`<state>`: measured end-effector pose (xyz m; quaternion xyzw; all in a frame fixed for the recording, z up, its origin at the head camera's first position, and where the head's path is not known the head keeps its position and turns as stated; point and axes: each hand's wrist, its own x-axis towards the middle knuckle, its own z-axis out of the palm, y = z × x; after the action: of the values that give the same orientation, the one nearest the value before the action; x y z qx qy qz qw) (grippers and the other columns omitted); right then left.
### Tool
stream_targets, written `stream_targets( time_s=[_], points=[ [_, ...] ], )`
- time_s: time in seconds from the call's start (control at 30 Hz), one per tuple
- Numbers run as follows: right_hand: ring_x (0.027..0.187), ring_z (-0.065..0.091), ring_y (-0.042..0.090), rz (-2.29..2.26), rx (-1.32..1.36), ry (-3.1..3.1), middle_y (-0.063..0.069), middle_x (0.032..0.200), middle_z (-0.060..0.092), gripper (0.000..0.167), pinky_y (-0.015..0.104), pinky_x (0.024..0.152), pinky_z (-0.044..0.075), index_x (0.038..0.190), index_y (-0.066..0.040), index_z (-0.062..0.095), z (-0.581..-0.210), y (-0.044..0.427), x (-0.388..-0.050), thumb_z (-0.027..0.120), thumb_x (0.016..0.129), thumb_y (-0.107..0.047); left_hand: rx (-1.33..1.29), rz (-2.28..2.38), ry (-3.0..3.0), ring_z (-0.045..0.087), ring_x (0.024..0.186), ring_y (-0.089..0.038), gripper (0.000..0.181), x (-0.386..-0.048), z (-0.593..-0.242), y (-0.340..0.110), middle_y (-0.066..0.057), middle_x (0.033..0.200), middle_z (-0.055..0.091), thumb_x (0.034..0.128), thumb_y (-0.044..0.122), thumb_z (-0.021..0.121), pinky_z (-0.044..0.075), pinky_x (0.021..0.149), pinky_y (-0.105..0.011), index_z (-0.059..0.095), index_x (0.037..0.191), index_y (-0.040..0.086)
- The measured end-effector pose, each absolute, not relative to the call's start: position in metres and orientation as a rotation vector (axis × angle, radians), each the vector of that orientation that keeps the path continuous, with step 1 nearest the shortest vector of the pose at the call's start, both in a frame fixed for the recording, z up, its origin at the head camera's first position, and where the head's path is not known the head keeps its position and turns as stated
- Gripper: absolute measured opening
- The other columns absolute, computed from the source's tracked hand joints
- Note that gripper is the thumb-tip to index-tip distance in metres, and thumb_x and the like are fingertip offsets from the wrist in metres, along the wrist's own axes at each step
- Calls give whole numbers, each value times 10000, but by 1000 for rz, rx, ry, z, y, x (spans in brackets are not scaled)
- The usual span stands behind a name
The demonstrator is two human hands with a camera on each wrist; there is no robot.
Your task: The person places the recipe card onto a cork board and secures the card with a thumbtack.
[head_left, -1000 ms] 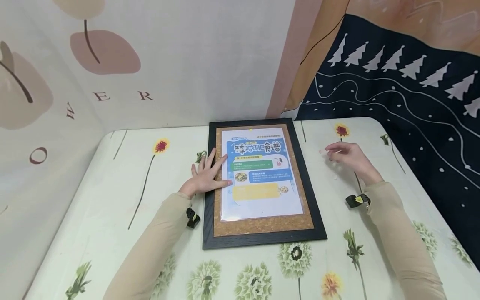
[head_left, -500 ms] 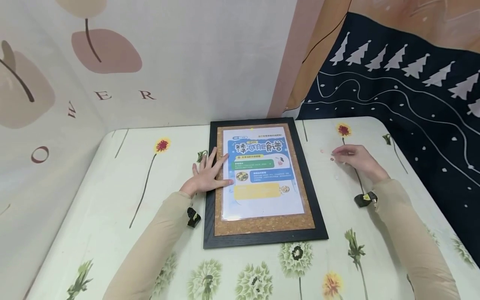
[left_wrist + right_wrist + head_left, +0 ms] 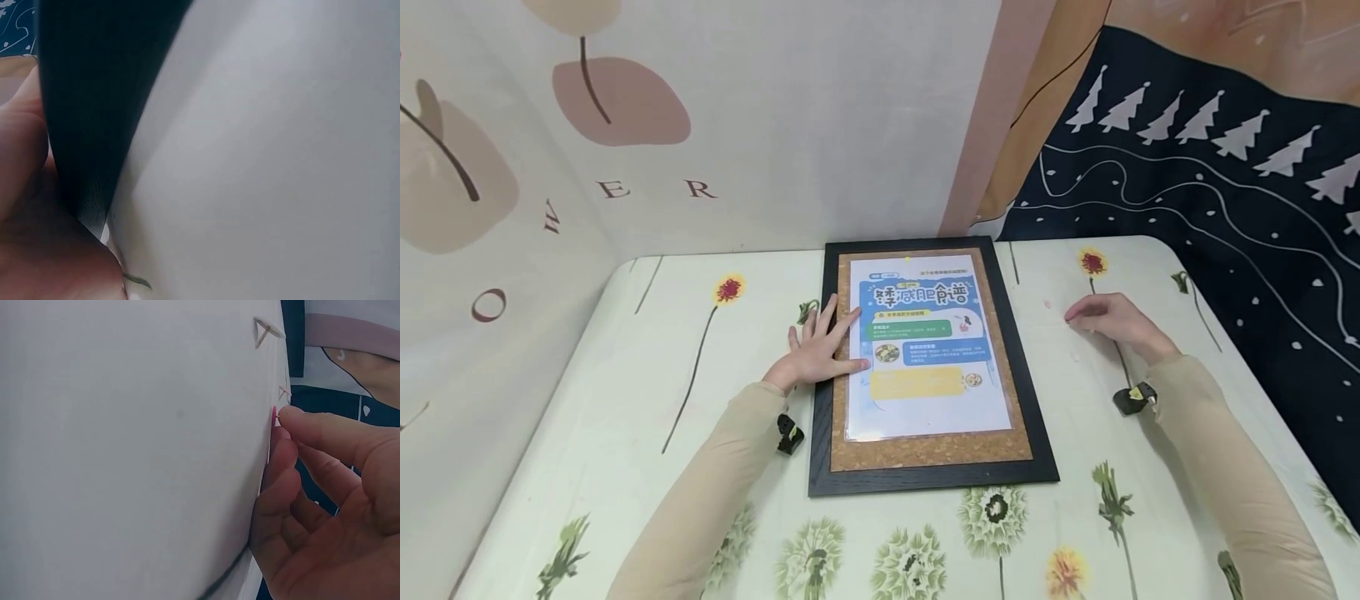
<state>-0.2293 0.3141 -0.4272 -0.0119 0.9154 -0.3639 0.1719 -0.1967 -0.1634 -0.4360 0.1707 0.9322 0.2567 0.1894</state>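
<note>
My left hand (image 3: 812, 354) lies with spread fingers over the left edge of a black-framed cork board (image 3: 925, 454), its fingertips and thumb on a printed poster (image 3: 928, 412). A yellow thumbtack (image 3: 907, 258) sits at the poster's top. In the left wrist view the dark frame (image 3: 94, 112) stands beside the hand. To the right of the board, the fingertips of my right hand (image 3: 1122, 327) are down at the tabletop. There, in the right wrist view, thumb and forefinger pinch a small pink thumbtack (image 3: 274, 417), partly hidden by the fingers.
Pale loose thumbtacks lie near the right hand, one pinkish thumbtack (image 3: 1047, 305) and one clear thumbtack (image 3: 1075, 358). A flower-printed cloth (image 3: 647, 367) covers the table. Printed curtains (image 3: 775, 125) hang right behind it and along both sides.
My right hand has shifted slightly right and closed its fingertips over a reddish thumbtack that lay beside them half a second ago. The left hand keeps its place on the board.
</note>
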Motion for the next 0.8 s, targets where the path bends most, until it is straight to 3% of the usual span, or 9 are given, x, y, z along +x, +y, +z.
stream_targets(
  time_s=[0.4,0.67,0.8],
  points=[
    [954,486,266,-1100,-21,2633,203,1146,592,313,323,779,417,1145,38,627,-428,306,-229,627,951,-207,482,727,2614,-198,1383,-472,909,-196,-437,-164,-120,1576,-225,899,494,630,-139,996,-706,96,1573,199],
    [891,584,79,-1198,-116,2661,212,1164,641,312,224,732,442,1138,31,637,-423,298,-229,638,953,-220,482,719,2627,-164,1387,-489,914,-198,-437,-162,-142,1581,-196,889,496,639,-120,1002,-708,116,1570,183],
    [843,621,68,-1260,-168,2620,213,1118,661,280,216,711,480,1115,44,633,-422,292,-230,637,952,-184,472,721,2626,-168,1387,-485,914,-197,-436,-163,-138,1580,-204,889,492,640,-123,1001,-707,114,1571,186]
  ],
)
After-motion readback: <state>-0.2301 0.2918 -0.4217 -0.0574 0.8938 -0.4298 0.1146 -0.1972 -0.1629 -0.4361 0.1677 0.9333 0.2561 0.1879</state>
